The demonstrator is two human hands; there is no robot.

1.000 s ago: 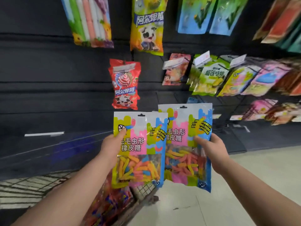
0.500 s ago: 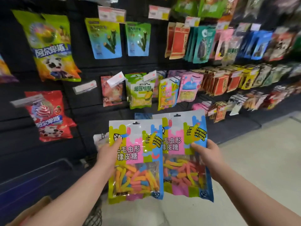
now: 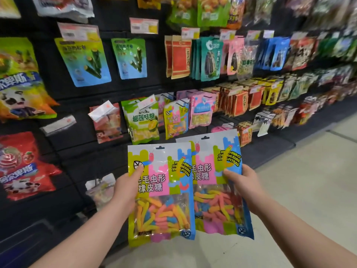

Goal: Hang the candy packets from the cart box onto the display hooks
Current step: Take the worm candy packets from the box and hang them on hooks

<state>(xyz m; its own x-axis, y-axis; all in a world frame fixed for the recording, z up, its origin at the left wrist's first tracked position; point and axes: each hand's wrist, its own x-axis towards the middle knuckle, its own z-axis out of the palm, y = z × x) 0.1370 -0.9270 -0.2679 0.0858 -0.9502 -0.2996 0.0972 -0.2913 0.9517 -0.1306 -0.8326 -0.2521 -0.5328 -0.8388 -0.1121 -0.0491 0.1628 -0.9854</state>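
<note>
I hold two matching gummy-worm candy packets upright in front of the black display wall. My left hand (image 3: 126, 187) grips the left packet (image 3: 162, 206) by its left edge, thumb on the front. My right hand (image 3: 242, 182) grips the right packet (image 3: 218, 202) by its right edge; this packet sits partly behind the left one. Both have a hang hole at the top. A same-looking packet (image 3: 176, 120) hangs on a hook (image 3: 182, 102) above and beyond them, between a green durian candy bag (image 3: 143, 122) and a pink packet (image 3: 201, 113). The cart box is out of view.
The black wall (image 3: 81, 147) is crowded with hanging snack bags: large red (image 3: 23, 167) and yellow-green bags (image 3: 19, 80) at left, blue-green ones (image 3: 85, 60) above, rows of red and teal packets to the right. Pale floor (image 3: 309, 180) lies to the right and below.
My view has swung right and up along the wall, and the cart has left the frame. Both hands keep the same hold on the packets, which now sit below the matching hung packet.
</note>
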